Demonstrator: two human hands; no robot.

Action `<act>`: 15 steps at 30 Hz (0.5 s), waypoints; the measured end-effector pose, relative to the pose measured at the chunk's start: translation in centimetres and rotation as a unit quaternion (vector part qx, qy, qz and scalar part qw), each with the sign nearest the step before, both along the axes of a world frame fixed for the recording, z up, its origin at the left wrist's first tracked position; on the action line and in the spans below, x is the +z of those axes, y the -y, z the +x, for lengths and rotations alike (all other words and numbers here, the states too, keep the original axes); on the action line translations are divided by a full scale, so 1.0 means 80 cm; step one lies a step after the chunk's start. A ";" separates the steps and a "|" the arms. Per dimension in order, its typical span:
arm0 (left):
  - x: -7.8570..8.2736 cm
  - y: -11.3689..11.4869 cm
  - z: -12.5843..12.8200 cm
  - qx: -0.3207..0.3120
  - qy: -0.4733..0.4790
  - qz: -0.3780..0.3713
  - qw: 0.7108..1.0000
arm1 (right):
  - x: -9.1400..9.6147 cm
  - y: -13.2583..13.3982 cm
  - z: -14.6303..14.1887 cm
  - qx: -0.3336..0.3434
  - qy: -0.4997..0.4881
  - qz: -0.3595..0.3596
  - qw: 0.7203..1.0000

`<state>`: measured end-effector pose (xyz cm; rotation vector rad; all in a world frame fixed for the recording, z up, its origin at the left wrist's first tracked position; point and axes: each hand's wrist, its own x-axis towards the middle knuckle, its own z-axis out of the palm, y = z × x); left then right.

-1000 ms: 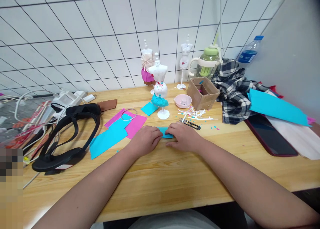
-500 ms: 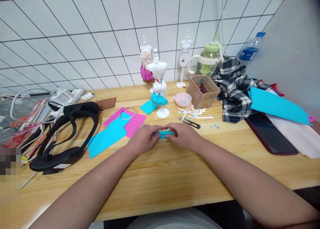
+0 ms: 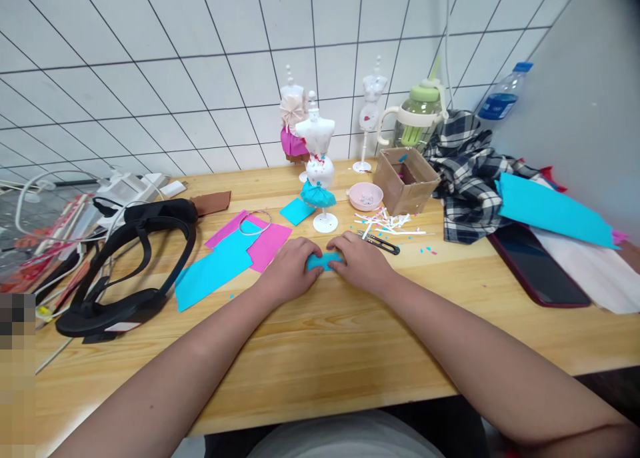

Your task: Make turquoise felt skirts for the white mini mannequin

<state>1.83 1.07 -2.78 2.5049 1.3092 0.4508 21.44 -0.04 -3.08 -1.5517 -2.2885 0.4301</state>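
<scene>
My left hand point(image 3: 291, 269) and my right hand point(image 3: 360, 263) meet at the middle of the wooden table point(image 3: 320, 351), both pinched on a small folded strip of blue paper point(image 3: 323, 261) between them. The fingers of both hands curl over the strip and hide most of it. Just beyond stands a white dress-form figurine with a blue paper skirt point(image 3: 318, 171). Blue and pink paper sheets point(image 3: 235, 255) lie to the left of my left hand, with a wire ring point(image 3: 255, 222) on them.
Small black snips point(image 3: 383, 244) and paper scraps lie right of my hands, near a pink dish point(image 3: 366, 196) and a cardboard box point(image 3: 404, 175). A black headset point(image 3: 133, 265) is at left. A plaid cloth point(image 3: 470, 171), tablet point(image 3: 540, 265), and bottles sit at right.
The blue paper lay flat under my fingers, then both hands lifted and pinched it into a narrow strip. Now it is bunched smaller between my hands, slightly farther up the table.
</scene>
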 end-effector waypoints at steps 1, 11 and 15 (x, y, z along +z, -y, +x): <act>0.000 0.001 0.000 0.000 0.003 -0.004 1.000 | -0.001 0.001 0.000 -0.001 -0.003 0.006 1.000; 0.006 -0.001 -0.001 0.066 0.042 -0.069 0.995 | 0.009 0.001 -0.001 0.009 -0.122 -0.056 0.991; 0.009 0.000 -0.003 0.075 0.108 -0.148 0.980 | 0.005 0.001 0.001 0.015 -0.179 -0.051 0.982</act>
